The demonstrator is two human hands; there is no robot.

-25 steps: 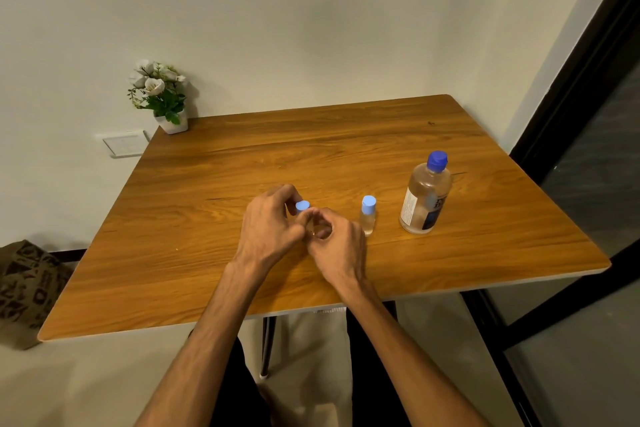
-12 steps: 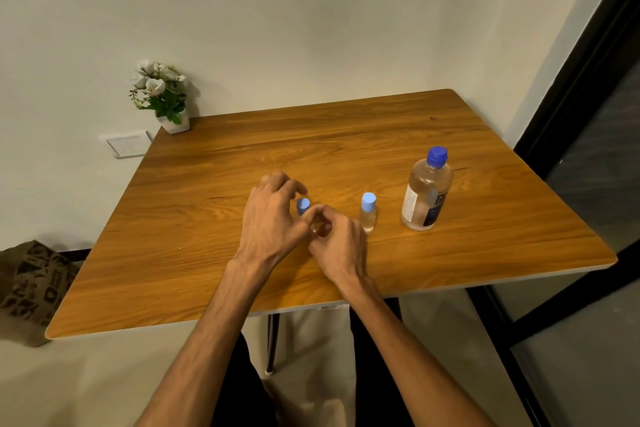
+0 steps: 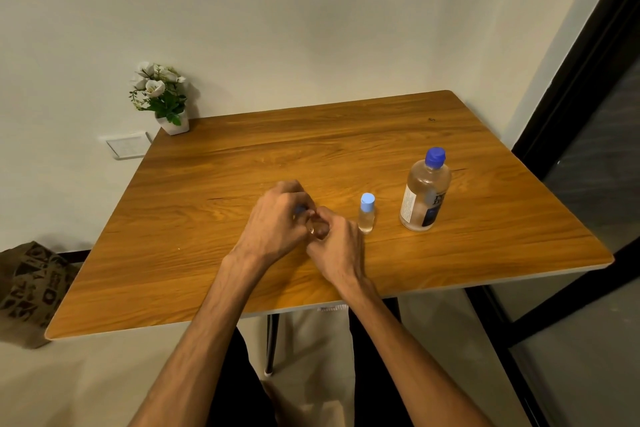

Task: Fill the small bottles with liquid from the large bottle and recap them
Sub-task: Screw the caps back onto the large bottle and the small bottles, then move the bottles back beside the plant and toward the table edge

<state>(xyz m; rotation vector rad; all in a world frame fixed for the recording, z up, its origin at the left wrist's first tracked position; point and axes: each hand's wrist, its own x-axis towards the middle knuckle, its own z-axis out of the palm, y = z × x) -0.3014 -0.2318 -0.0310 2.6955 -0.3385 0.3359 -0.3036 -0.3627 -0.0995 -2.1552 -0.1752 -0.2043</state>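
Here, left hand (image 3: 277,218) and right hand (image 3: 337,246) meet mid-desk (image 3: 207,218), both pinching small bottle (image 3: 313,227), mostly hidden. Second small bottle (image 3: 366,213) capped, just right; large bottle (image 3: 424,192) beyond.

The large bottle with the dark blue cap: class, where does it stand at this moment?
In the head view, the large bottle stands upright on the table's right side, just right of the capped small bottle.

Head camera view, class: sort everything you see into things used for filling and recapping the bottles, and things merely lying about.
In use: large bottle, capped; small bottle, capped; second small bottle gripped by left hand and right hand.

Lying about: potted flowers; patterned paper bag; wall plate.
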